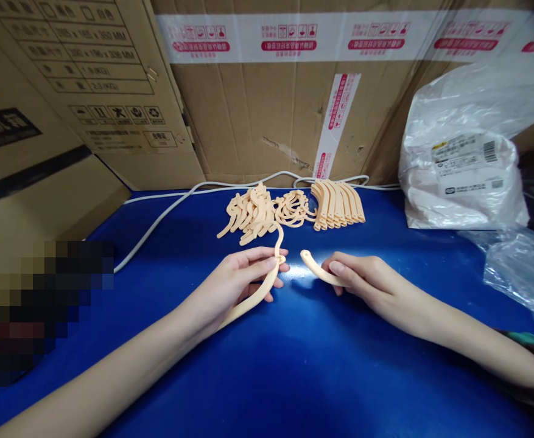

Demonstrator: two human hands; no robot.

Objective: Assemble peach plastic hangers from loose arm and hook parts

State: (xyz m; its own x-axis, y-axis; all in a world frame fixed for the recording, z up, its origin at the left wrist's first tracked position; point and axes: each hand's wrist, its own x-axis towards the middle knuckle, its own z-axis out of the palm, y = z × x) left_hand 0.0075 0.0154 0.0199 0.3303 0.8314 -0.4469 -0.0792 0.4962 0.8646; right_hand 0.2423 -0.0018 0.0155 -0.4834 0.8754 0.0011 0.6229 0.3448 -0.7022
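Note:
My left hand (258,267) is closed on a long curved beige plastic strip (252,299), with a thinner S-shaped beige piece (279,238) rising from its upper end between my fingers. Whether these two are joined is hard to see. In my right hand (349,274) I pinch a separate curved beige strip (315,267); its free end, with a small hole, points up and left toward my left hand. A gap of blue surface lies between the hands. Beyond them are a heap of wavy beige pieces (260,210), a pile of thin curved pieces (293,208) and a row of stacked curved strips (337,204).
A white cable (157,230) runs along the back of the blue table (267,377). Cardboard boxes (248,109) wall off the rear and left. At right sits a white plastic bag (463,176) with a label, plus clear plastic wrap (517,267). The left edge is pixelated.

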